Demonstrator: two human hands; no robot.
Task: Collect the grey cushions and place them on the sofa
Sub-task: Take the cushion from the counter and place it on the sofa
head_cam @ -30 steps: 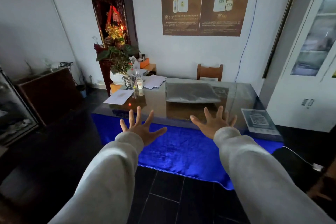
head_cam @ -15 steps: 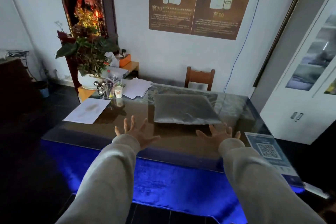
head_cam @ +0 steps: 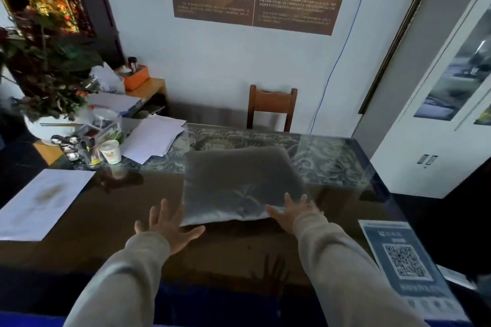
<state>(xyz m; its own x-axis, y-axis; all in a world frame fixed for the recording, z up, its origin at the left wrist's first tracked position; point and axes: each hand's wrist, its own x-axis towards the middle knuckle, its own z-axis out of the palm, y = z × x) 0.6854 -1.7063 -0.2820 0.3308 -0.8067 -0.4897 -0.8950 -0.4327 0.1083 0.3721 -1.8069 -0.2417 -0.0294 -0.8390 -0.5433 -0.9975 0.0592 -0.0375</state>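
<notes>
A grey cushion (head_cam: 240, 180) lies flat on the glass-topped table (head_cam: 111, 210), near its middle. My left hand (head_cam: 170, 225) hovers open at the cushion's near left corner, fingers spread, just beside the edge. Over the near right corner my right hand (head_cam: 291, 214) is open too, with its fingertips touching or overlapping the cushion's edge. Neither hand grips anything. No sofa is in view.
White papers (head_cam: 43, 200) lie at the table's left, with a paper cup (head_cam: 111, 151), small bottles and a potted plant (head_cam: 50, 82) behind. A QR-code sheet (head_cam: 403, 260) sits at the right edge. A wooden chair (head_cam: 272, 106) stands behind the table, a white cabinet (head_cam: 435, 127) to the right.
I have come closer to the table, and both open hands have moved forward over the glass to the cushion's near corners. The cushion has not moved.
</notes>
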